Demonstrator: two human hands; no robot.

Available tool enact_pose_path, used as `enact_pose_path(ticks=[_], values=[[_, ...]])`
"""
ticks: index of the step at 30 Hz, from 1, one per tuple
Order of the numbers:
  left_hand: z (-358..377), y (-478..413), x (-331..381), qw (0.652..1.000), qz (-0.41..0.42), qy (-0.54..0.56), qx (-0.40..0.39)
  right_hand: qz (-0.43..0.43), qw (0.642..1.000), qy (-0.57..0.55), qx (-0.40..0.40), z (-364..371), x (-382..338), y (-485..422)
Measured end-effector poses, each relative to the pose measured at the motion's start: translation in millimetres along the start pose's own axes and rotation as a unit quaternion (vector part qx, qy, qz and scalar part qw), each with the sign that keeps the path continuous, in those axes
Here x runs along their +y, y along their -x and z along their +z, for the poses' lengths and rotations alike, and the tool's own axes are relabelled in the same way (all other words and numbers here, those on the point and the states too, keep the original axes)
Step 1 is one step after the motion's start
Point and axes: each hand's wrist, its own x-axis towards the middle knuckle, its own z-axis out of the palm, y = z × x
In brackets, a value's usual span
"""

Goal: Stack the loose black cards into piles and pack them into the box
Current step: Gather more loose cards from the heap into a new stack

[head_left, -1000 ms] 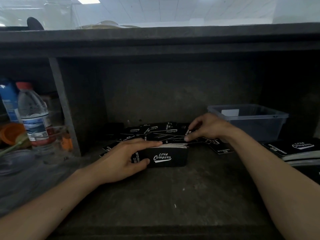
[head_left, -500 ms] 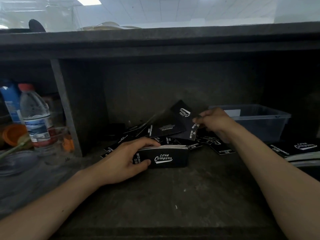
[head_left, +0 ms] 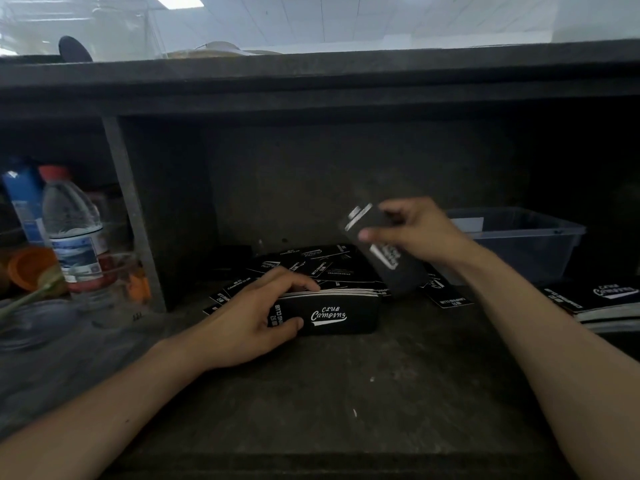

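Uniformly black, white-lettered cards point(head_left: 329, 268) and box point(head_left: 341, 317).

The dark, rough shelf point(head_left: 346, 393) carries 1 black box point(head_left: 332, 315) printed "CLUB Camping" near its middle. Loose black cards point(head_left: 311, 268) lie scattered just beyond it, toward the far wall. At the far right stands 1 clear plastic bin point(head_left: 526, 251), and nearer on the right lies a pile of black printed cards point(head_left: 602, 299). Left of an upright divider point(head_left: 131, 216) stands 1 water bottle point(head_left: 74, 237).
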Motion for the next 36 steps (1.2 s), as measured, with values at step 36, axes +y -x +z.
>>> enact_pose_path(ticks=[36], values=[[1,-1,-1,1.0,0.006,-0.013,-0.012,0.158,0.978,0.101,0.094,-16,38,-20]])
